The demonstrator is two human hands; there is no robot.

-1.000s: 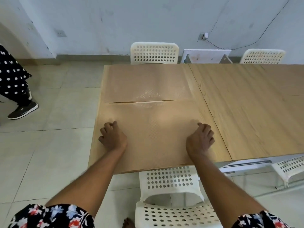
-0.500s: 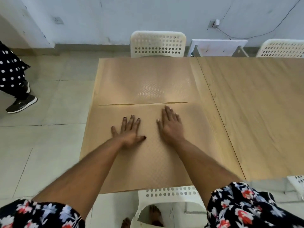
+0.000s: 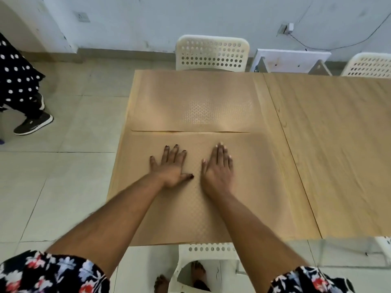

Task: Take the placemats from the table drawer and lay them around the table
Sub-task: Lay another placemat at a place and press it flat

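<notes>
Two tan placemats with a fine dotted pattern lie on the left end of the wooden table (image 3: 338, 149). The near placemat (image 3: 260, 187) covers the table's front left part. The far placemat (image 3: 190, 102) lies just beyond it, their edges meeting. My left hand (image 3: 169, 166) rests flat on the near placemat, fingers spread, palm down. Just to its right, my right hand (image 3: 219, 168) also lies flat on the same mat. Neither hand holds anything. No drawer shows.
A white perforated chair (image 3: 211, 52) stands at the table's far side, another (image 3: 369, 65) at the far right, and one (image 3: 207, 252) right under me at the near edge. A person in a polka-dot garment (image 3: 19, 85) stands on the tiled floor at left.
My hands went from curled fists at the near placemat's outer sides to flat palms together at its middle, then slid slightly further away. My view tilted down and closer.
</notes>
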